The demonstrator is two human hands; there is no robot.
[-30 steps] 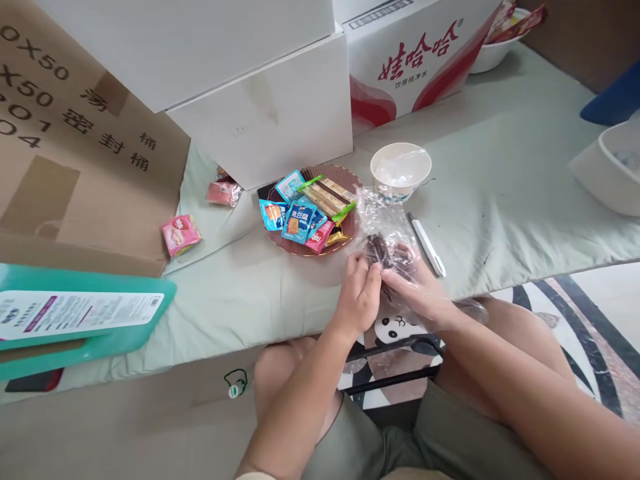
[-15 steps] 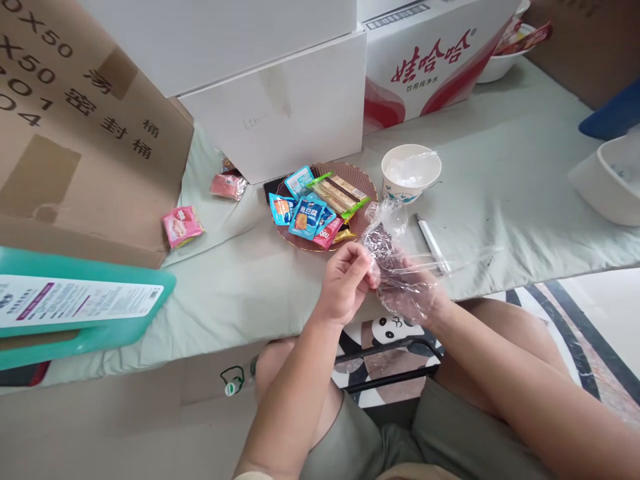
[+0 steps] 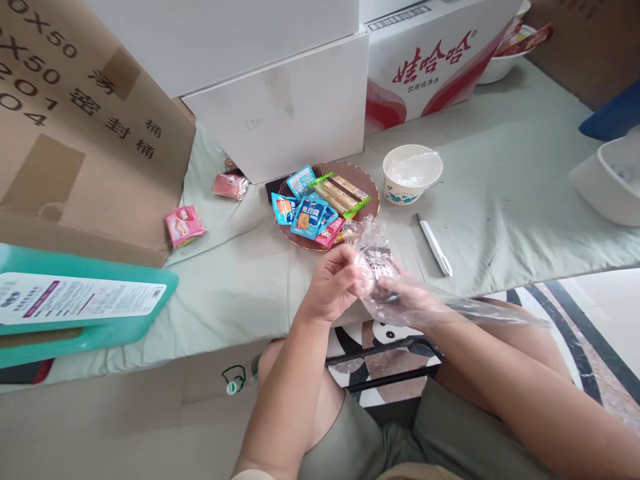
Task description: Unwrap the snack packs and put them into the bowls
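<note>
My left hand [image 3: 334,283] is closed, pinching the edge of a clear plastic bag [image 3: 465,312] between thumb and fingers. A small dark packet with white lettering [image 3: 379,262] shows through the film. My right hand [image 3: 409,297] grips this packet from below and the right; whether the fingers are inside the bag I cannot tell. Loose film trails rightward over my right wrist. Just behind my hands is a brown fluted plate [image 3: 367,183] bearing blue sachets [image 3: 307,217], a green-edged packet [image 3: 343,193] and a pink packet [image 3: 330,233].
A paper bowl [image 3: 413,177] holding clear plastic and a white utility knife [image 3: 434,247] lie right of the plate. Pink packets [image 3: 184,225] lie left. Cartons [image 3: 280,107] stand behind, a green jug [image 3: 90,307] at left, a white container [image 3: 613,180] at right.
My left hand has moved slightly left. The dark packet has turned so its white lettering shows, and the loose film has swung down across my right forearm.
</note>
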